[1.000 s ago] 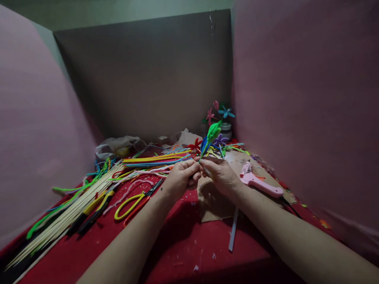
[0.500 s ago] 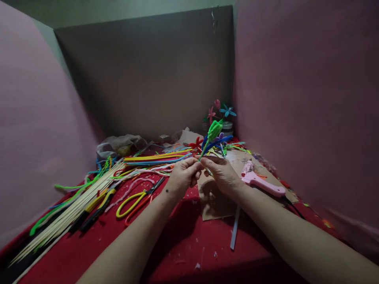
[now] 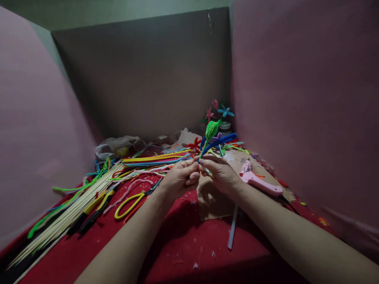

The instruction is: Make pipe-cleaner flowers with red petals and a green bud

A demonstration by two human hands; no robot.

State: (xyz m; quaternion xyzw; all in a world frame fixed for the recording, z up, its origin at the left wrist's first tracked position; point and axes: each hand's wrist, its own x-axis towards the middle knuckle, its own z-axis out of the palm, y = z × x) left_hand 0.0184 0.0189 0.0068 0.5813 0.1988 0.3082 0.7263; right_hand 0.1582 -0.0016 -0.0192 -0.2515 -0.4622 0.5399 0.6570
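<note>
A green pipe-cleaner flower (image 3: 211,131) with a rounded bud stands upright above my two hands, its stem pinched between them. Blue pipe-cleaner loops (image 3: 220,141) branch off to the right from the same stem. My left hand (image 3: 184,176) is closed, thumb and forefinger at the stem's lower part. Touching it, my right hand (image 3: 220,171) grips the stem too, with its thumb toward the left. The stem's lower end is mostly hidden by the fingers. Behind the flower lies a red pipe-cleaner flower (image 3: 194,143).
A pink glue gun (image 3: 262,183) rests on cardboard (image 3: 211,205) at right, a glue stick (image 3: 233,228) below. At left lie scissors (image 3: 130,206), pliers (image 3: 96,209), wooden sticks (image 3: 68,213) and coloured pipe cleaners (image 3: 156,157). Finished flowers (image 3: 225,111) stand by a jar at the back.
The green bud has turned and looks rounder. The blue loops have swung further right and show more. Both hands stay closed at the stem, and the view has shifted slightly.
</note>
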